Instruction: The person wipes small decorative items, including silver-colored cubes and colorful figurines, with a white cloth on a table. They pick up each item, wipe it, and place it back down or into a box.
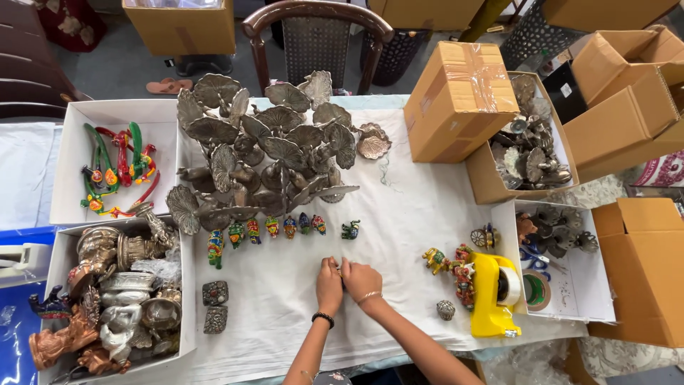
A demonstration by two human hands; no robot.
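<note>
While both hands meet on the white cloth (399,214), the left hand (329,284) and right hand (361,278) seem to pinch one tiny, mostly hidden item between their fingertips, just below a row of painted figurines (285,228) and metal peacocks (263,150), likely needing steady, fine fingerwork.

Hands (345,281) mid-table; peacock figures (263,150) behind; tape dispenser (491,292) right; boxed metalware (117,299), prob. idols, left.

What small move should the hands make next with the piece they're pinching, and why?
Probably carry it up to the row of painted figurines: left hand and right hand meet over something small, hidden on the white cloth, below that row.
</note>
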